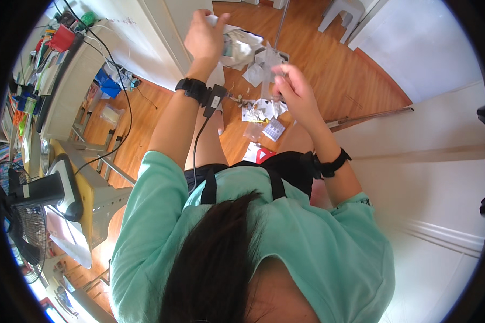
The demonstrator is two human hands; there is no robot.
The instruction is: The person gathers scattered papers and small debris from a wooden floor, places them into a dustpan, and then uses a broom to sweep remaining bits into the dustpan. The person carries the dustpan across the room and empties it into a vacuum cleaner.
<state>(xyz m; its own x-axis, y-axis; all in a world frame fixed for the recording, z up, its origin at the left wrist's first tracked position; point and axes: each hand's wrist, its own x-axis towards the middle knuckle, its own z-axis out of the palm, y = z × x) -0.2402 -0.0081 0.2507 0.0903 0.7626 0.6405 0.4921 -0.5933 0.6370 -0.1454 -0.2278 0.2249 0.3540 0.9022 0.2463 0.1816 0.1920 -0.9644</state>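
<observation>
My left hand (204,40) is raised at the upper middle, its fingers closed around a small white item (212,19), mostly hidden by the hand. Just right of it is a crumpled white plastic bag (242,48); whether the item is part of that bag I cannot tell. In my right hand (296,87) is a strip of clear plastic (268,72), pinched between thumb and fingers. Below it, litter lies on the floor: torn white paper (262,110), a grid-patterned sheet (273,129), a clear plastic piece (254,131) and a red-and-white packet (258,153).
Beyond the litter rises a thin grey pole (282,24). A grey plastic stool (341,16) stands far right, near a white door (420,44). At left are a cluttered desk (70,80), a hanging black cable (127,93) and a fan (26,238). A long stick (372,114) lies at right.
</observation>
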